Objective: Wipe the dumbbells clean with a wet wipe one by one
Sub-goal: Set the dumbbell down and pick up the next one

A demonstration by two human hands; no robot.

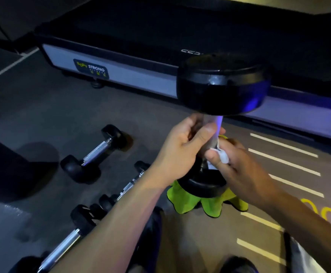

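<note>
The left hand is seen at the centre of the frame, its fingers and thumb curled round the upper part of the handle of an upright dumbbell. The right hand is placed just below it, right of centre, with a white wet wipe pinched against the lower part of the same handle. The dumbbell is held on end: its upper head is blurred and fills the upper right of centre, while its lower head is set on a green cloth spread on the floor at lower centre.

Three further dumbbells are noted lying on the dark floor to the left. A small dumbbell is found left of centre, well apart from the hands. A second dumbbell is partly hidden behind the left forearm. A third dumbbell is recorded at the lower left of the frame. A low black-and-grey platform bearing a "STRONG" label is observed across the upper part of the frame. White floor lines are marked at the right.
</note>
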